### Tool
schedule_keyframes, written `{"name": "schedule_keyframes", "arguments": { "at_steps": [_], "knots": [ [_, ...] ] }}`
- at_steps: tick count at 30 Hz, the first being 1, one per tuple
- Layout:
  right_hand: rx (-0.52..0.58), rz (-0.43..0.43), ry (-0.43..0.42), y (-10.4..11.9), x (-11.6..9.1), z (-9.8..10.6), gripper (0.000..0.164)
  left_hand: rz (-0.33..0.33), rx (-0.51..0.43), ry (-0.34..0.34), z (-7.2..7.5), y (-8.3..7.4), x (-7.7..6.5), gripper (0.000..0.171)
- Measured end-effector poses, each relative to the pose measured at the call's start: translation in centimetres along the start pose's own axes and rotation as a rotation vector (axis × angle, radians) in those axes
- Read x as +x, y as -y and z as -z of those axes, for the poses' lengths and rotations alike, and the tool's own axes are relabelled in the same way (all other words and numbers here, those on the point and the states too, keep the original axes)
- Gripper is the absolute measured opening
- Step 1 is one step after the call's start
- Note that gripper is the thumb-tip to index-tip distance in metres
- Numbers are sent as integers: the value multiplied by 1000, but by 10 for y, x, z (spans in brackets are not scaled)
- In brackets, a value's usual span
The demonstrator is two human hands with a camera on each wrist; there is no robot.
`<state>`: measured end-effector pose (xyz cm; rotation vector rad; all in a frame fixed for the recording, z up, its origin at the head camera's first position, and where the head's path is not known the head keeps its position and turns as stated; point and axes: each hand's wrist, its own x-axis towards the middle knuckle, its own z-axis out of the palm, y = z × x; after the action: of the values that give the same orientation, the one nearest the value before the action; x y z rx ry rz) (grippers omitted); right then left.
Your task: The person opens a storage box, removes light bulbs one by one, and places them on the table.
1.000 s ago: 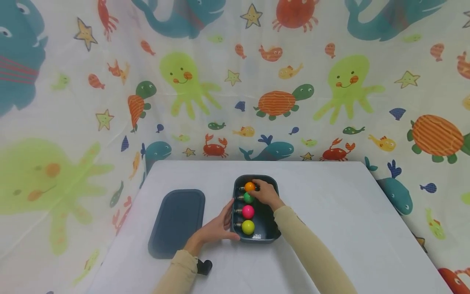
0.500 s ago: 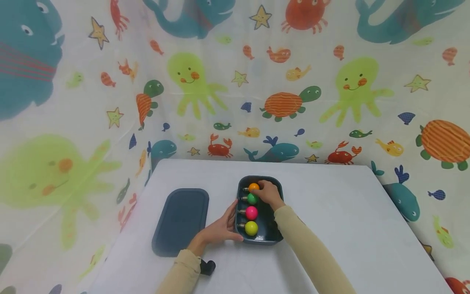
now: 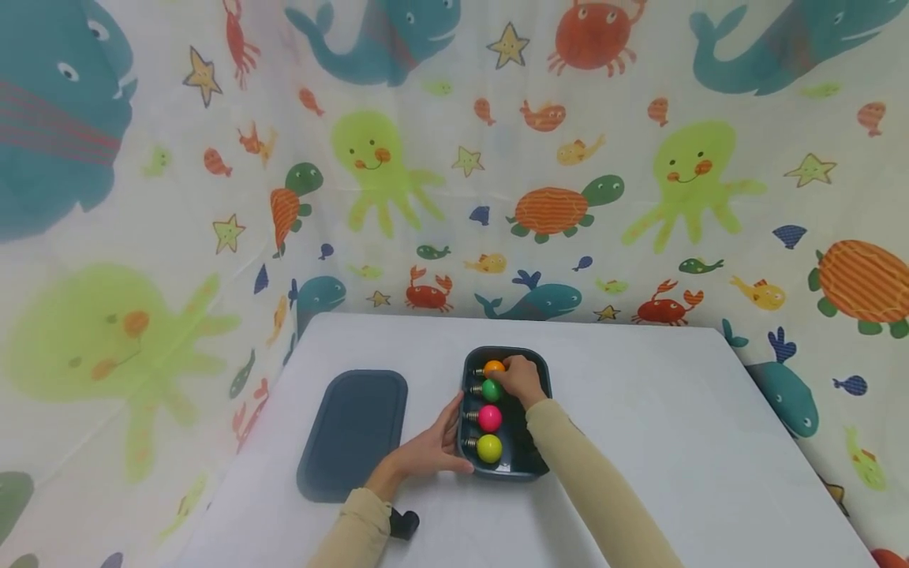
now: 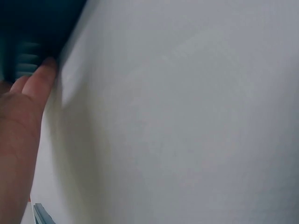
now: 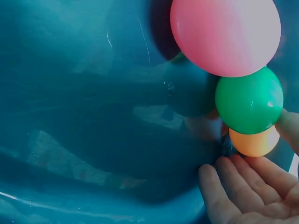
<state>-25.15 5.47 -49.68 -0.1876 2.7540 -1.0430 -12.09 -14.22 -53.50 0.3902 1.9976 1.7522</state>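
Note:
A dark blue-grey rectangular container (image 3: 525,465) stands mid-table. Along its left side lie a yellow light bulb (image 3: 489,449), a pink light bulb (image 3: 490,418), a green light bulb (image 3: 491,390) and an orange light bulb (image 3: 494,368), their screw bases toward the left wall. My right hand (image 3: 521,380) reaches inside and holds the orange bulb at the far end. In the right wrist view, its fingers (image 5: 254,186) touch that bulb, with the thumb beside the green one. Outside the near left corner, my left hand (image 3: 429,451) rests against the container with fairly straight fingers and thumb spread.
A flat blue-grey lid (image 3: 353,435) lies on the white table (image 3: 639,410) to the left of the container. Behind the table hangs a curtain (image 3: 454,173) printed with sea animals. A small black device (image 3: 403,524) sits at my left wrist.
The head view has shifted a little, carrying the whole scene slightly right. My right fingers have drawn in slightly at the orange bulb. The left hand and the bulbs keep about the same places.

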Motion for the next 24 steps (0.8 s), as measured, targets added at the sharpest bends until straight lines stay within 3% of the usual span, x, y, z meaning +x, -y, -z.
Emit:
{"name": "schedule_keyframes", "arguments": {
  "at_steps": [14,24],
  "knots": [
    [54,12,-60,-10,-7,3,41,16,6,-9,-9,0,-6,117],
    [231,-25,-92,-16,-13,20,45,-4,38,-15,-12,-6,-5,116]
  ]
}}
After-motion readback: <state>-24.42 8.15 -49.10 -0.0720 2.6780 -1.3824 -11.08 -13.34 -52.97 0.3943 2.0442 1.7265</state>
